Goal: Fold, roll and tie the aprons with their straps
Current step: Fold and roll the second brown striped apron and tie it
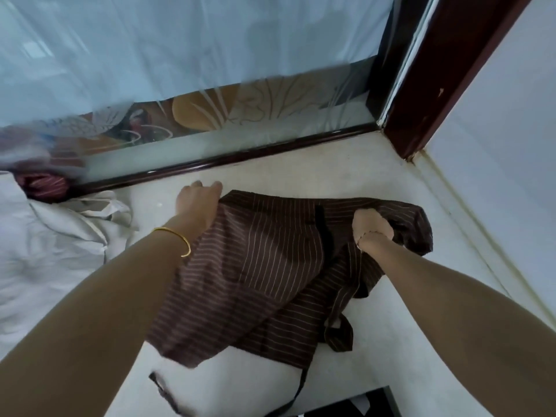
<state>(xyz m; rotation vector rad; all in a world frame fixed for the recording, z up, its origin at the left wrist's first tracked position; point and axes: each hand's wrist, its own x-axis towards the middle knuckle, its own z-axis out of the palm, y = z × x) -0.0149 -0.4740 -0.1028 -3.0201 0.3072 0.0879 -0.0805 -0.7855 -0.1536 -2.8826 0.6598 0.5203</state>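
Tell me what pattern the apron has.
The apron is dark brown with thin pale stripes; the head view shows it.

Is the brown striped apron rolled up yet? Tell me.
No: the brown striped apron lies spread on the white surface, left hand and right hand gripping it near its far edge.

This looks like a room in a home. A sheer pale curtain [180,40] hangs over a frosted glass panel [210,115] etched with leaves, set in a dark wooden frame [436,85] beside a white wall [511,145]. Crumpled white cloth [45,236] lies on a white surface [301,164].
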